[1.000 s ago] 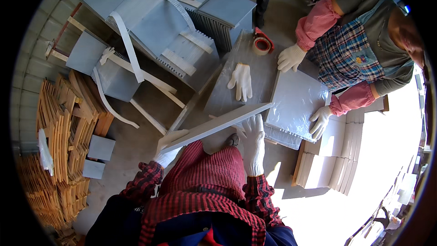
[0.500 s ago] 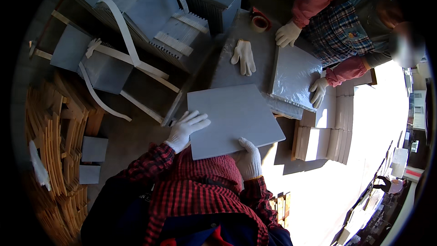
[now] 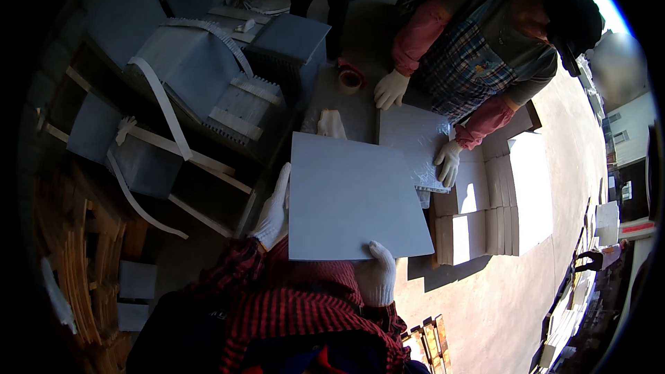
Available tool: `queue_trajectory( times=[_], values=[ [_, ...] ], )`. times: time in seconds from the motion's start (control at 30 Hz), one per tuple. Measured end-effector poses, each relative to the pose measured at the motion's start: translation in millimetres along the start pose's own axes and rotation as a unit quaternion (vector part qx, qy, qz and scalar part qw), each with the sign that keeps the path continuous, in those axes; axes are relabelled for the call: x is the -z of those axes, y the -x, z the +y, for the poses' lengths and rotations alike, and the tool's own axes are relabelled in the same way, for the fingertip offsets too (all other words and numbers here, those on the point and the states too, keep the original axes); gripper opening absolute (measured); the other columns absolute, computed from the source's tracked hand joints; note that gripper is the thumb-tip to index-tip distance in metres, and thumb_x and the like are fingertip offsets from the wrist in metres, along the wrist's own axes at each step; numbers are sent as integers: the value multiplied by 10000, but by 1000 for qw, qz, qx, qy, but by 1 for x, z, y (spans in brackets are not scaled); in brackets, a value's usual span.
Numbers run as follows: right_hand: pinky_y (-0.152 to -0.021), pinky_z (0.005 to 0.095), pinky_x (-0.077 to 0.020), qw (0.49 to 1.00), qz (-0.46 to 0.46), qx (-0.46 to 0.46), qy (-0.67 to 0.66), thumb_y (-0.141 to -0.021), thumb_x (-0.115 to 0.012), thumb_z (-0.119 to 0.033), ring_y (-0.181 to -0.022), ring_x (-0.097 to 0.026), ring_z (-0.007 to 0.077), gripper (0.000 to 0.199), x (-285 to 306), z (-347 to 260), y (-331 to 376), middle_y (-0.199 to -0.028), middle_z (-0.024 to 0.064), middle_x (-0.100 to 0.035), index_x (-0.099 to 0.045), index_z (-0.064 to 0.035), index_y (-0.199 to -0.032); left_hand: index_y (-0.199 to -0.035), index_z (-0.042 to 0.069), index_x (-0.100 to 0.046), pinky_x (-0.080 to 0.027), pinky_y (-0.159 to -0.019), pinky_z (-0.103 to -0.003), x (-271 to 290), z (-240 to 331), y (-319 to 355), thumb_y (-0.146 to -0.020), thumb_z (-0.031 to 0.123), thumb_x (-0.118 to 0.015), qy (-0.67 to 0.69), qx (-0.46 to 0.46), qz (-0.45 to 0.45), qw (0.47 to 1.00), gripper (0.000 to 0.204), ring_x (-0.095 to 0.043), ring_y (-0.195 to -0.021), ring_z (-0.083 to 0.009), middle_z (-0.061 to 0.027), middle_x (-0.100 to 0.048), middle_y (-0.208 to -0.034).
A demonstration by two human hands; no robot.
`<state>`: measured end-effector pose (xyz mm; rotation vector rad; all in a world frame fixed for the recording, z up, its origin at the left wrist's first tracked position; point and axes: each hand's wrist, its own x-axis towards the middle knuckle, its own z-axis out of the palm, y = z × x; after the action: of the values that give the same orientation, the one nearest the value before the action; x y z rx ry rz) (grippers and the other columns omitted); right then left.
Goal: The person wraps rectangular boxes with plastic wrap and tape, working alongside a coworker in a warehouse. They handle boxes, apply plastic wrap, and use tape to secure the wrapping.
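Gloved worker holds a square grey tile (image 3: 350, 194) flat over the counter (image 3: 346, 107).

The tile lies face up, nearer level than half a second ago, when it sat more tilted and skewed. The left hand (image 3: 273, 208), fingers pressed together, grips its left edge; the right hand (image 3: 377, 273) pinches the near edge, thumb on top. Beyond it, a spare pair of white gloves (image 3: 331, 123) and a roll of tape (image 3: 350, 81) rest on the counter, where a co-worker's gloved hands (image 3: 391, 88) press a plastic-wrapped tile (image 3: 415, 145). White boxes (image 3: 499, 197) stand stacked at right.
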<state>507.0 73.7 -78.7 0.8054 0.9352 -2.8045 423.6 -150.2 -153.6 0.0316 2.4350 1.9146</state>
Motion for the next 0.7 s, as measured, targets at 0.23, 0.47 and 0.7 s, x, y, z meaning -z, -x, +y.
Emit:
queue_trajectory(
  times=[0.23,0.47,0.7],
  values=[
    [-882,389,-519,999,24,30,-18,-896,-618,-103,-986,-610,208,143,49,-86,-96,-1056,61,-647,-633,-23,-1014,-1469,54,-398,-469,-1033,-390,-96,9,-82,-1009,146,-491,-135,-1,-195,971,479,-559,-1260,-334,-202,-534,-1412],
    [-863,386,-518,999,30,-17,-12,-888,-646,-90,-966,-626,204,116,85,-158,-185,-1002,61,-660,-656,-35,-990,-1402,44,-465,-384,-1078,-493,-198,12,-116,-918,315,-574,-443,-7,-334,832,566,-473,-1303,-399,-218,-533,-1384],
    [-847,396,-516,997,73,3,28,-864,-663,-75,-953,-626,211,129,116,-185,-238,-1014,69,-652,-662,-31,-985,-1376,53,-506,-283,-1154,-537,-227,-43,-110,-863,234,-652,-503,-47,-373,778,564,-392,-1391,-339,-144,-392,-1530]
  ],
)
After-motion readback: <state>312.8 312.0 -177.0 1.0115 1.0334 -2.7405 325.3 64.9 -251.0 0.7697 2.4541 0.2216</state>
